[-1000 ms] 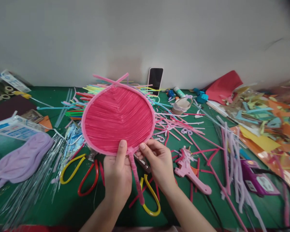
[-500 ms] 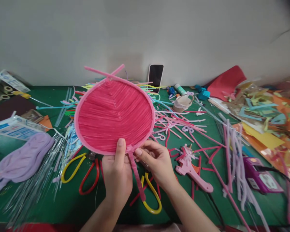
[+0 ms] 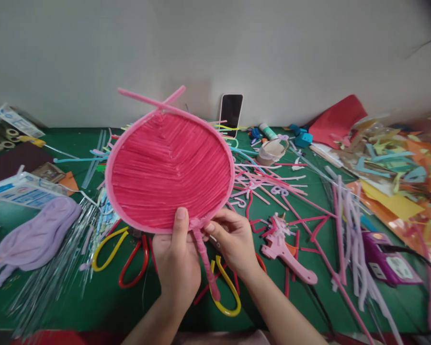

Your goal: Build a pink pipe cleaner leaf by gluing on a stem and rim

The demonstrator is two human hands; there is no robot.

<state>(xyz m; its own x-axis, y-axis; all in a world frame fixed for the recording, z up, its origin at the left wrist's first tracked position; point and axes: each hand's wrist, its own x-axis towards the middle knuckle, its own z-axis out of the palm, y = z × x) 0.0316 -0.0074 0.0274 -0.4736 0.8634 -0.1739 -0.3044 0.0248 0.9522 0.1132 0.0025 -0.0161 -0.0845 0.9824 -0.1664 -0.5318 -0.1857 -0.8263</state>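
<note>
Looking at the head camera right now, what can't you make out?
All in the head view:
- Back of the pink leaf shape: faces away.
- Left grip, fingertips except the thumb: behind that shape.
- Right grip, whether it pinches the rim: thumb and shape hide this.
- Far end of the red-and-yellow-handled tool: mostly covered by the shape.
- Lilac leaf, stem ends: cut off at left.
- Purple box, label print: too small.

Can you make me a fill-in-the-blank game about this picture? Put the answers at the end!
1. The left hand and right hand hold the pink leaf near its base, and ____ strip ends cross at its top.
2. The handle loop behind the stem's lower end is ____.
3. In the picture, the pink tool lies to the ____ of both hands.
4. The tabletop is ____.

Answers: two; yellow; right; green.
</note>
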